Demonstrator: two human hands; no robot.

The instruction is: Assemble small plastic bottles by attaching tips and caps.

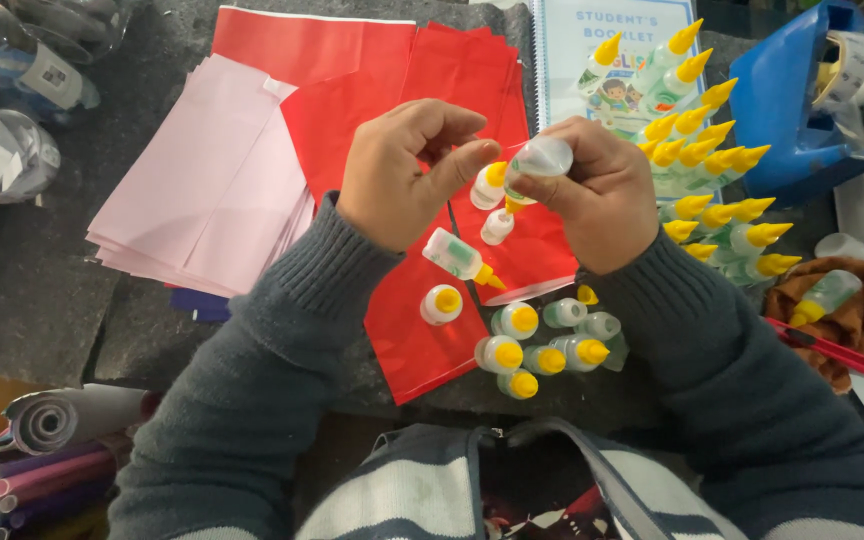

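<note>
Yellow-capped and clear-bodied, a small glue bottle (537,160) sits upside down in the right hand (600,195), its base up by the knuckles and its nozzle aimed down over the red paper (422,330). Fingers there are curled tight around the bottle's body, and it's held above the table, not resting on anything. Left hand (397,175) comes in close: thumb and forefinger pinch narrow, right beside a second bottle (489,185) with its yellow cap just under the thumb tip. Whether that thumb truly grips it, I can't tell.

Risk here, I'd say, is a squeeze too firm on the inverted bottle: glue could drip onto the red sheet or onto the loose bottle (461,257) lying tilted below. A slipped pinch could also drop the little one into the cluster of standing bottles (542,345) near the person's lap.

Further out, pink paper (212,190) fans to the left, a crowd of yellow-tipped bottles (712,170) rises on the right, and a blue tape dispenser (787,110) sits beyond.
</note>
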